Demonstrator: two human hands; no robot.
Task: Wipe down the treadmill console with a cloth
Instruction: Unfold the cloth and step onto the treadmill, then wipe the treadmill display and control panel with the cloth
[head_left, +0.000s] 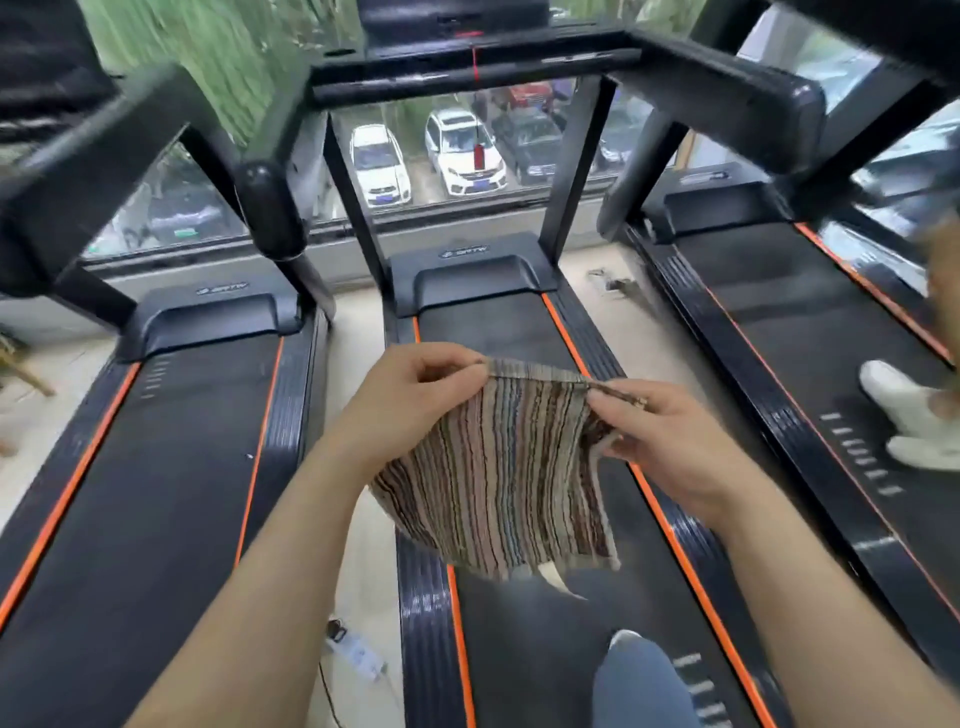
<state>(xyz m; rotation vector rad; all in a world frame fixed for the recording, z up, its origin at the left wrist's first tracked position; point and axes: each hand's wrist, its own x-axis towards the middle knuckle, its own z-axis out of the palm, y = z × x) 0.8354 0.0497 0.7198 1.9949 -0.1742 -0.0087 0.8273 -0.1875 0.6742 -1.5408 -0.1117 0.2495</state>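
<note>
A striped cloth (498, 467) in brown, pink and blue hangs in front of me over the middle treadmill's belt (519, 649). My left hand (410, 400) pinches its top left corner. My right hand (670, 441) pinches its top right corner, so the top edge is stretched between them. The treadmill console (467, 47) is a dark bar at the top of the view, well above and beyond both hands. Its top is cut off by the frame.
Black treadmills (156, 467) with orange stripes stand to the left and right. Handrails (727, 88) reach toward me on both sides. Another person's white shoes (914, 415) stand on the right treadmill. A power strip (358, 654) lies on the floor. A window (457, 156) overlooks parked cars.
</note>
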